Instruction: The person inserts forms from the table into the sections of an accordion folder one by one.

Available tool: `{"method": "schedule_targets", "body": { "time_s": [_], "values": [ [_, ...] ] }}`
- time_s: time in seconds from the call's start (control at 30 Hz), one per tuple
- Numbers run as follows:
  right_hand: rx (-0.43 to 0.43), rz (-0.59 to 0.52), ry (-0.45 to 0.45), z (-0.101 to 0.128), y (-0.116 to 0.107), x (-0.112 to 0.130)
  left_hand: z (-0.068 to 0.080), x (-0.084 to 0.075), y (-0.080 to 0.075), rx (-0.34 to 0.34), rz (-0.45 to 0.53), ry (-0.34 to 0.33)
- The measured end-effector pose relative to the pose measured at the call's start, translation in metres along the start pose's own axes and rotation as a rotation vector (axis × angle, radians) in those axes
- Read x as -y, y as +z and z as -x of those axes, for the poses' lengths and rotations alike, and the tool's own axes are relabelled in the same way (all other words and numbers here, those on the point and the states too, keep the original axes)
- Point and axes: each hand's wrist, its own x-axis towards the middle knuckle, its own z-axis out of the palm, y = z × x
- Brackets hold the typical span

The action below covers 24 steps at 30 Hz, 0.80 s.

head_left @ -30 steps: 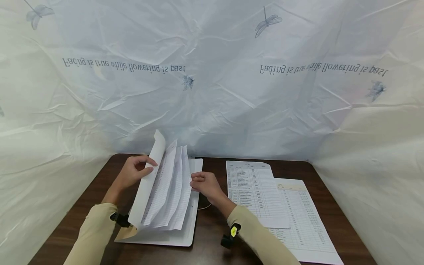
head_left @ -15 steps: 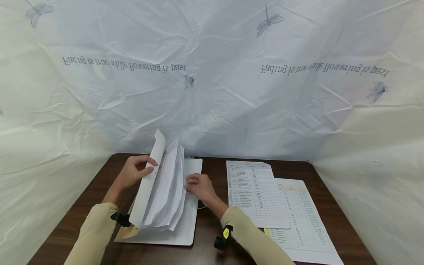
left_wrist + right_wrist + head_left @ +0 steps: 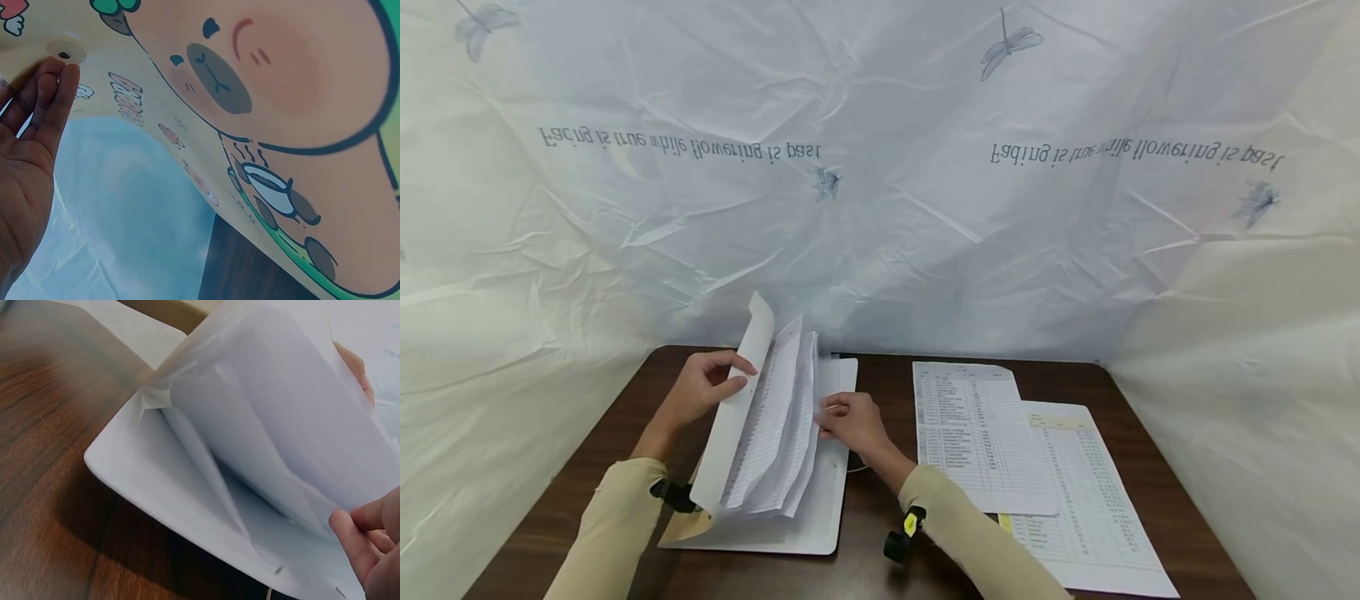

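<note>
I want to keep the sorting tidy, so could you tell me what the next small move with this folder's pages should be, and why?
Probably the right hand should lift the one sheet it is fingering and pass it across. The left hand holds the folder flap up, the printed pages stand fanned and loose, and the right fingertips sit at their edge without a clear grip.

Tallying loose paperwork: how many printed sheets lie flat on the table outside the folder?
2: one sheet right of the folder, overlapping a second sheet nearer the table edge. More may hide underneath.
</note>
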Motion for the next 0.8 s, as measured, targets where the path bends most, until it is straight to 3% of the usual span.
{"method": "schedule_targets", "body": {
  "time_s": [0.23, 0.47, 0.63, 0.8],
  "values": [
    [0.031, -0.027, -0.067, 0.006, -0.019, 0.002, 0.002, 0.012, -0.003, -0.013, -0.008, -0.005],
    [0.031, 0.016, -0.182, 0.008, -0.05, 0.003, 0.002, -0.007, -0.001, -0.015, 0.001, -0.001],
    [-0.057, 0.128, -0.256, 0.009, -0.081, 0.003, 0.0, -0.025, 0.0, -0.016, 0.019, -0.009],
    [-0.211, 0.272, -0.283, 0.011, -0.118, -0.003, -0.001, -0.025, 0.0, -0.017, 0.027, -0.005]
  ]
}}
